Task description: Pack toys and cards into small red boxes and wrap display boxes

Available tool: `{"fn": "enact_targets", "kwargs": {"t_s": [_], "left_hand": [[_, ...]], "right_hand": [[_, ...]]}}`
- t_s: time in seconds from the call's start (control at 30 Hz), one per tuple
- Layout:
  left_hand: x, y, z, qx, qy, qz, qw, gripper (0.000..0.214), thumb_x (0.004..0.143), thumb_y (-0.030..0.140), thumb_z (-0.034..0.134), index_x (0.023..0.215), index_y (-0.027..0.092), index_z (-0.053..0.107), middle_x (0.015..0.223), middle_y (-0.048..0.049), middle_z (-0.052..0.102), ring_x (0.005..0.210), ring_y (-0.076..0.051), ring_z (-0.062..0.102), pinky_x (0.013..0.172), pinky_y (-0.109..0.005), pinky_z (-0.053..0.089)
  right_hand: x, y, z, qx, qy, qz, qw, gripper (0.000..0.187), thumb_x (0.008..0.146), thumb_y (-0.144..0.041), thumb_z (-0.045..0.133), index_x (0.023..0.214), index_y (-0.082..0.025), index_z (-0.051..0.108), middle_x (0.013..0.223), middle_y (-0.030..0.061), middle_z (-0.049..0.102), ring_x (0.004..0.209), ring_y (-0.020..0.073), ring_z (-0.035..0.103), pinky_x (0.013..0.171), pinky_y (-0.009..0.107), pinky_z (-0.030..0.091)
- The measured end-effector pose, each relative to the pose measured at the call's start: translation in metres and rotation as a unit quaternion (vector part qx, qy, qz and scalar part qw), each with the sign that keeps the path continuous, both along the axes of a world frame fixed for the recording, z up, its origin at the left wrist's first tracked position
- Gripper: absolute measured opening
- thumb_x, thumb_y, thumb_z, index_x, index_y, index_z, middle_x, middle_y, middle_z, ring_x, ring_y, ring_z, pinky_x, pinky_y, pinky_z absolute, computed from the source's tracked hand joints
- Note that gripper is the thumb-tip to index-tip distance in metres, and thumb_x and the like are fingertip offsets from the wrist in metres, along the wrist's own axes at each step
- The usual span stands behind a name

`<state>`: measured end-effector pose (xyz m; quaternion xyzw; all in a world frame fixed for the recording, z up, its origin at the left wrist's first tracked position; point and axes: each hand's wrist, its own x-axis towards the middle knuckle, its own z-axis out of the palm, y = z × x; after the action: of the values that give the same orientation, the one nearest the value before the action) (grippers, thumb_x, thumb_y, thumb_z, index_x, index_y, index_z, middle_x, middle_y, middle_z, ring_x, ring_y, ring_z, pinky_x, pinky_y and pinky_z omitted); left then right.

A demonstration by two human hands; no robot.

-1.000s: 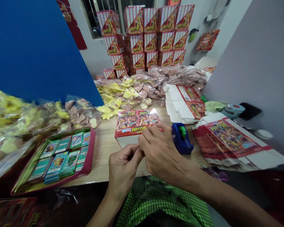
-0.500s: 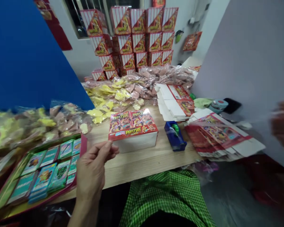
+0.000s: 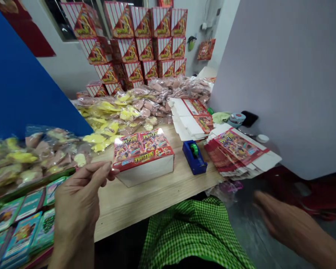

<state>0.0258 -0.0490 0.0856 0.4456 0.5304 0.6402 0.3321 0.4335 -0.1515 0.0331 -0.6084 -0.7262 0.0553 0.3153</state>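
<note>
A white box with a red printed sleeve (image 3: 142, 157) sits on the wooden table (image 3: 134, 209), its long side facing me. My left hand (image 3: 75, 201) is just left of the box, with thumb and fingertips pinched together and close to its corner. Nothing shows between those fingers. My right hand (image 3: 285, 220) is blurred, low at the right, beyond the table's front edge and over the floor. It touches nothing visible.
A blue tape dispenser (image 3: 194, 157) stands right of the box, beside flat red box blanks (image 3: 238, 149). A tray of card packs (image 3: 22, 228) lies at left. Bags of yellow and pink pieces (image 3: 123, 112) and stacked boxes (image 3: 137, 45) fill the back.
Both hands have left the box, the left moving left and the right swinging far right and down. The whole scene has shifted left in view as my head turned.
</note>
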Motion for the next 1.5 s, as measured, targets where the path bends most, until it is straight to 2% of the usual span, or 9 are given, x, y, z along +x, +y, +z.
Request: {"fn": "enact_targets", "kwargs": {"t_s": [0.13, 0.33, 0.47, 0.77, 0.93, 1.07, 1.23, 1.33, 1.5], "left_hand": [[0.005, 0.007, 0.014, -0.027, -0.05, -0.023, 0.998, 0.021, 0.066, 0.027, 0.085, 0.083, 0.021, 0.073, 0.065, 0.0019, 0.067, 0.059, -0.01, 0.056, 0.056, -0.019, 0.047], [-0.009, 0.011, 0.019, -0.078, -0.084, -0.073, 0.991, 0.037, 0.059, 0.031, 0.09, 0.076, 0.022, 0.058, 0.059, 0.0023, 0.067, 0.045, -0.01, 0.054, 0.044, -0.018, 0.04], [-0.031, 0.0, 0.009, -0.109, -0.039, -0.134, 0.984, 0.028, 0.068, 0.036, 0.087, 0.087, 0.018, 0.075, 0.074, -0.0037, 0.074, 0.059, -0.011, 0.064, 0.055, -0.019, 0.05], [-0.043, -0.004, -0.014, -0.048, 0.133, -0.132, 0.981, 0.035, 0.075, 0.041, 0.084, 0.107, 0.027, 0.08, 0.099, -0.0053, 0.08, 0.09, -0.023, 0.074, 0.082, -0.03, 0.059], [-0.035, 0.005, -0.013, 0.05, 0.179, -0.04, 0.982, 0.008, 0.081, 0.035, 0.079, 0.081, 0.027, 0.08, 0.095, -0.0015, 0.076, 0.097, -0.02, 0.069, 0.089, -0.028, 0.054], [-0.027, 0.01, -0.01, 0.054, 0.185, -0.019, 0.981, 0.018, 0.083, 0.033, 0.075, 0.068, 0.024, 0.073, 0.104, -0.0007, 0.075, 0.109, -0.02, 0.064, 0.096, -0.029, 0.049], [-0.018, 0.011, -0.002, -0.042, 0.136, -0.022, 0.99, 0.028, 0.082, 0.039, 0.076, 0.062, 0.02, 0.068, 0.065, 0.0008, 0.066, 0.064, -0.014, 0.056, 0.063, -0.025, 0.047], [-0.019, 0.014, 0.005, -0.078, 0.109, -0.063, 0.989, 0.024, 0.077, 0.041, 0.079, 0.068, 0.019, 0.073, 0.06, 0.0011, 0.063, 0.057, -0.011, 0.052, 0.056, -0.023, 0.042], [-0.027, 0.023, 0.015, -0.144, 0.063, -0.109, 0.981, 0.041, 0.063, 0.04, 0.087, 0.097, 0.019, 0.079, 0.072, -0.003, 0.074, 0.065, -0.015, 0.062, 0.063, -0.026, 0.048]], "right_hand": [[-0.057, 0.056, 0.013, 0.208, -0.216, 0.094, 0.949, 0.061, 0.084, -0.005, 0.058, 0.138, -0.029, 0.046, 0.151, 0.0173, 0.045, 0.138, 0.0407, 0.046, 0.102, 0.059, 0.044], [-0.125, 0.144, 0.027, 0.325, -0.104, 0.25, 0.906, 0.054, 0.087, -0.007, 0.054, 0.137, -0.02, 0.039, 0.16, 0.0215, 0.021, 0.146, 0.0405, 0.032, 0.106, 0.059, 0.045], [-0.138, 0.146, 0.04, 0.251, 0.069, 0.313, 0.914, 0.021, 0.096, -0.008, 0.044, 0.111, -0.02, 0.054, 0.119, 0.0131, 0.058, 0.113, 0.0249, 0.059, 0.089, 0.04, 0.054], [-0.124, 0.143, 0.042, -0.083, 0.274, 0.279, 0.917, 0.017, 0.101, -0.023, 0.046, 0.095, -0.02, 0.062, 0.077, 0.0, 0.061, 0.062, 0.0114, 0.057, 0.056, 0.024, 0.047], [-0.115, 0.137, 0.03, -0.013, 0.151, 0.269, 0.951, 0.079, 0.092, -0.01, 0.047, 0.161, -0.025, 0.012, 0.148, 0.0195, 0.047, 0.094, 0.0224, 0.068, 0.081, 0.044, 0.06], [-0.127, 0.131, 0.035, 0.061, 0.044, 0.271, 0.96, 0.092, 0.088, -0.009, 0.053, 0.163, -0.023, 0.002, 0.168, 0.0176, 0.016, 0.15, 0.0378, 0.028, 0.115, 0.062, 0.038], [-0.136, 0.144, 0.05, 0.067, 0.14, 0.278, 0.948, 0.013, 0.096, -0.017, 0.05, 0.104, -0.019, 0.06, 0.099, 0.0077, 0.068, 0.094, 0.022, 0.065, 0.081, 0.037, 0.054], [-0.134, 0.157, 0.055, 0.019, 0.18, 0.24, 0.954, 0.022, 0.098, -0.026, 0.049, 0.077, -0.02, 0.054, 0.065, -0.0022, 0.053, 0.059, 0.0133, 0.049, 0.056, 0.027, 0.038], [-0.129, 0.178, 0.049, -0.053, 0.214, 0.221, 0.95, 0.012, 0.087, -0.029, 0.056, 0.085, -0.018, 0.062, 0.07, -0.0004, 0.06, 0.062, 0.0141, 0.051, 0.059, 0.027, 0.036]]}}
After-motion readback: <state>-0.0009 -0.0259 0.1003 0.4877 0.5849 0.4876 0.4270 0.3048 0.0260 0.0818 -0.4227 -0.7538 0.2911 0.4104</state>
